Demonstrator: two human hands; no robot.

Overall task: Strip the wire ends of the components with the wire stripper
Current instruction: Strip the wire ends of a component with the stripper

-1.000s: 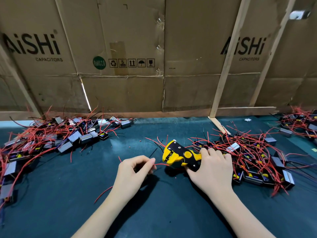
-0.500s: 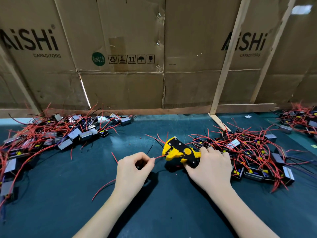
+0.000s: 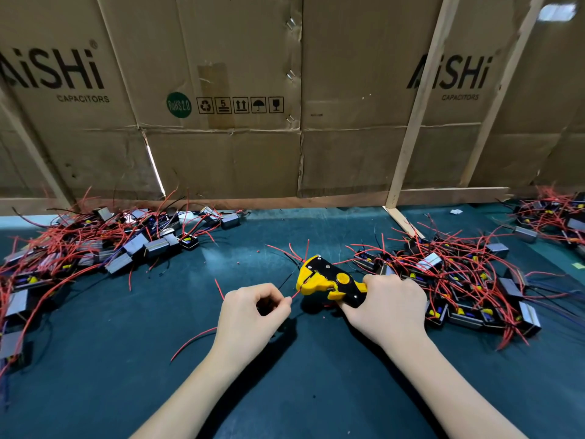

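Feeding wire (image 3: 296,293) pinched in left hand (image 3: 253,312) into stripper (image 3: 329,282), right hand (image 3: 389,308) gripping it; piles (image 3: 459,280) still waiting.

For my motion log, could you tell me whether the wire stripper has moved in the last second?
No: the wire stripper, gripped by the right hand, sits as before, near-left of the wooden strut's foot.

Small electronics assembly workbench

A dark green mat (image 3: 95,375) carries heaps of wired components (image 3: 459,280) with red leads, a yellow-and-black wire stripper (image 3: 329,282) lies among them, and flattened capacitor cartons (image 3: 221,122) braced with wooden battens (image 3: 418,122) wall the bench.
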